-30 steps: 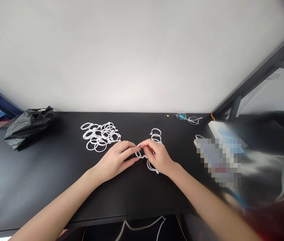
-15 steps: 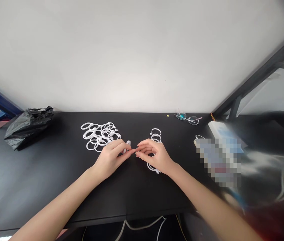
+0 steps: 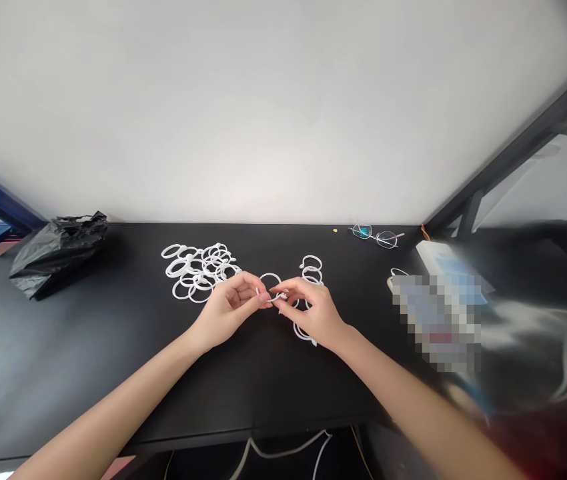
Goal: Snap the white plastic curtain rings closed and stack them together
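Observation:
A white curtain ring [image 3: 270, 275] with a small knob is held between my two hands above the black table. My left hand [image 3: 228, 307] pinches the ring's left side between thumb and fingers. On the opposite side, my right hand [image 3: 311, 307] is closed around the ring near its knob. Just left of my left hand lies a loose pile of several similar white rings [image 3: 193, 270]. More white rings [image 3: 312, 262] lie in a rough column under and behind my right hand, which hides part of them.
At the far left of the black table [image 3: 128, 373] sits a crumpled black plastic bag [image 3: 58, 250]. Eyeglasses [image 3: 374, 235] rest near the wall at the back right. A blurred-out phone-like object [image 3: 436, 323] and a white-blue box [image 3: 451, 267] lie to the right, beside pale cables.
The ring between my hands has turned, and its round loop now shows standing above my fingertips. My right fingers have closed onto it. Both ring groups on the table look the same.

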### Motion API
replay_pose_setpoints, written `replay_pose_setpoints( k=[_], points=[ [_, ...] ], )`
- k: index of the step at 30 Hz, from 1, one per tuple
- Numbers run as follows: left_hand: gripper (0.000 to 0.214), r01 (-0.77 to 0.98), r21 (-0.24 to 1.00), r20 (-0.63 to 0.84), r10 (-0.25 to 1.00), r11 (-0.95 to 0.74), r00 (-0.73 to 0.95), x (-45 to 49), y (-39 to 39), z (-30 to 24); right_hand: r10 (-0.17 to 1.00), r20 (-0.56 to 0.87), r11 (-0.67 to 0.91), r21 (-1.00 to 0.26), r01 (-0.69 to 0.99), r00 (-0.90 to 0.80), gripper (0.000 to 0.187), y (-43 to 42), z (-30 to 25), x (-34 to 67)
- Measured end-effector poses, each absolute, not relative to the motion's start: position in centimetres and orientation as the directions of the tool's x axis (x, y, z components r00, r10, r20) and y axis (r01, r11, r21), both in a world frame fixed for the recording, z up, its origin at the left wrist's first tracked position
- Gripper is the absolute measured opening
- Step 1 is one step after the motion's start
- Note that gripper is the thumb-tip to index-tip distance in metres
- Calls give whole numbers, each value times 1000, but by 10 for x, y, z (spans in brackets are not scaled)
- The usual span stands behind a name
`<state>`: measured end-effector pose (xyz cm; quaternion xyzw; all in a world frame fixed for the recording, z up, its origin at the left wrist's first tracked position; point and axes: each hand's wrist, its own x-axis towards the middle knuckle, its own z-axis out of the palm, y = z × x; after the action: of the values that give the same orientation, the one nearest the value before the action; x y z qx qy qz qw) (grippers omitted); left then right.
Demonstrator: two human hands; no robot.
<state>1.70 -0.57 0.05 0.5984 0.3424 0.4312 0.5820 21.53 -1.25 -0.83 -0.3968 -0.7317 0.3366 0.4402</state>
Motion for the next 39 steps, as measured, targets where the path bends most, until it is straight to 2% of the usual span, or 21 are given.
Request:
replay_pose_setpoints(
  k=[5, 12, 16, 20, 26, 30, 34, 39],
  points=[
    [22, -152, 988, 56, 926, 1, 374, 17, -4, 2, 862, 397, 476, -847, 236, -315, 15, -14, -8, 216],
    [26, -71, 997, 9, 929, 18, 371, 13, -4, -1, 879, 404, 454, -872, 185, -253, 11, -16, -11, 216],
    [40, -51, 999, 17, 910, 4, 415, 14, -4, -2, 881, 393, 445, -877, 179, -263, 10, -17, -9, 216],
    [43, 38, 999, -2, 889, -18, 457, 15, -3, -2, 879, 372, 434, -884, 177, -297, 10, -18, -7, 216],
    [42, 199, 974, 23, 921, -108, 388, 12, -4, 1, 881, 361, 415, -899, 137, -305, 11, -17, -7, 216],
    [36, 217, 965, 58, 928, -146, 368, 11, -6, 2, 878, 352, 433, -873, 225, -323, 13, -16, -4, 218],
    [29, 191, 969, 70, 920, -154, 387, 12, -6, 3, 849, 344, 495, -783, 376, -401, 21, -17, -4, 220],
    [27, 89, 993, 34, 901, -80, 433, 13, -6, 3, 826, 347, 524, -763, 378, -445, 24, -18, -8, 222]
  ],
)
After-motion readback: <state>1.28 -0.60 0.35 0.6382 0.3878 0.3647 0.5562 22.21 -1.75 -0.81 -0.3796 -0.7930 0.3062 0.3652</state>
